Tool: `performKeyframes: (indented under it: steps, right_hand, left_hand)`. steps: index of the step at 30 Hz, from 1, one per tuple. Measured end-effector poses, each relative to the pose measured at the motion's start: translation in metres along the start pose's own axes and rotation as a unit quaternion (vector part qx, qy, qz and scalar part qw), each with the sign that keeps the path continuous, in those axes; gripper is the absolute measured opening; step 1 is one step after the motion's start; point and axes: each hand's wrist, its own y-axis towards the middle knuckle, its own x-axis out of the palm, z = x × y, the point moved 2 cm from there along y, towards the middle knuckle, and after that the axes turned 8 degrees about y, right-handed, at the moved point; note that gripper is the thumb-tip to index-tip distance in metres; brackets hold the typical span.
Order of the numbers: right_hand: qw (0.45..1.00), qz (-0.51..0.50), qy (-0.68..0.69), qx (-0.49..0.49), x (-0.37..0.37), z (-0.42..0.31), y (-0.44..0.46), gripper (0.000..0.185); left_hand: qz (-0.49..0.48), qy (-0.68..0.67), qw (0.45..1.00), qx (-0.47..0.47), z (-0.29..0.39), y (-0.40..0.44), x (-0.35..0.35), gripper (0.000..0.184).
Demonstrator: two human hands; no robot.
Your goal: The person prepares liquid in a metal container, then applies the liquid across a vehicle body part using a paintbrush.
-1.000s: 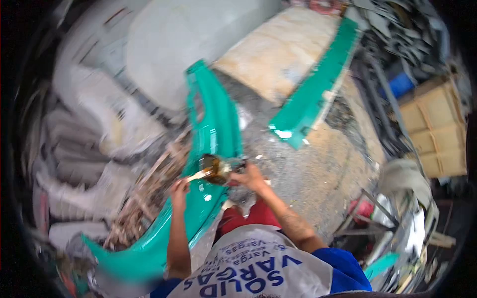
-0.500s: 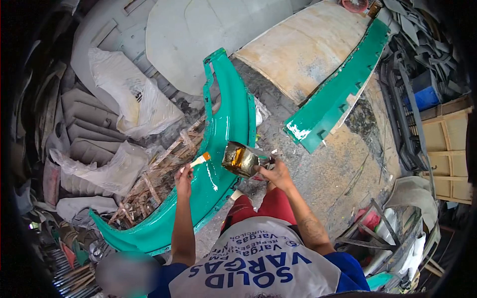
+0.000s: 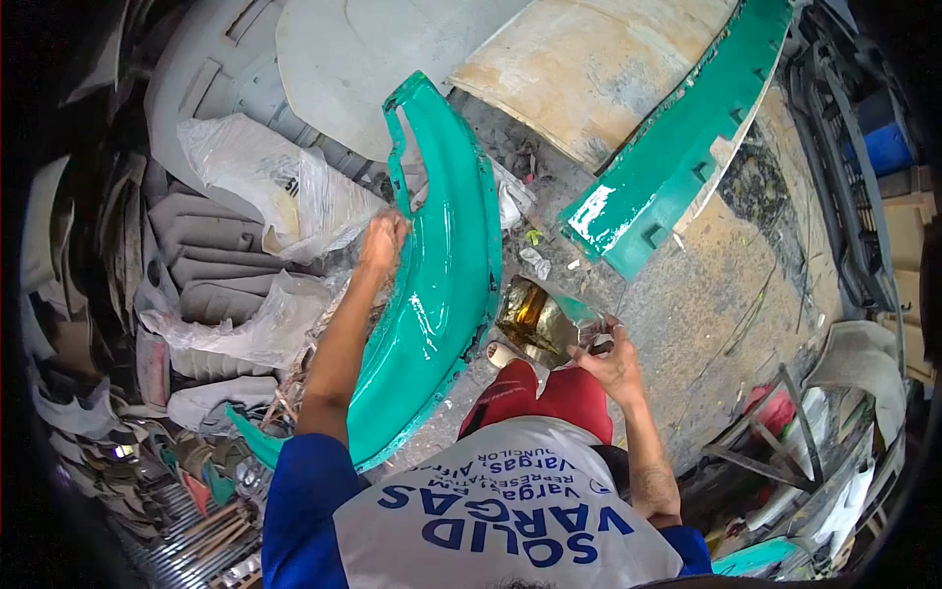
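A long curved green car fender [image 3: 446,245] lies in front of me, its surface wet and glossy with pale streaks on the lower half. My left hand [image 3: 385,240] is closed at the fender's inner edge, beside its narrow upper slot. The paintbrush in that hand is hidden behind the fingers now. My right hand [image 3: 608,358] grips the rim of a shiny metal can [image 3: 535,319], tilted so its golden inside shows. The can is above the floor, just right of the fender and over my knees.
A second green panel [image 3: 677,142] lies at the upper right beside a worn beige sheet [image 3: 589,74]. Plastic-wrapped parts [image 3: 285,182] and grey panels [image 3: 206,226] are piled on the left. A metal frame [image 3: 775,432] stands at the lower right.
My left hand has moved up along the fender's inner edge, and the brush has gone out of sight. My right hand has shifted right and slightly down with the can.
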Motion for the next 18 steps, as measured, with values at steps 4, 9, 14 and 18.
performKeyframes:
  steps: [4,9,14,18]
  right_hand:
    - [1.000,0.016,-0.017,0.018,-0.023,0.003,0.005,0.086]
    - [0.999,0.024,0.010,0.023,-0.044,0.006,0.017,0.089]
    - [0.998,0.013,0.056,0.017,-0.060,0.007,0.031,0.086]
    - [0.998,0.003,0.055,0.029,-0.065,0.007,0.036,0.084]
  left_hand:
    - [-0.046,0.173,0.976,0.123,0.026,0.015,0.010,0.019]
    - [-0.188,0.314,0.897,0.250,0.013,-0.048,0.046,0.017]
    - [-0.278,0.369,0.828,0.318,0.024,-0.100,0.041,0.016]
    - [-0.297,0.280,0.889,0.208,0.014,-0.059,0.052,0.011]
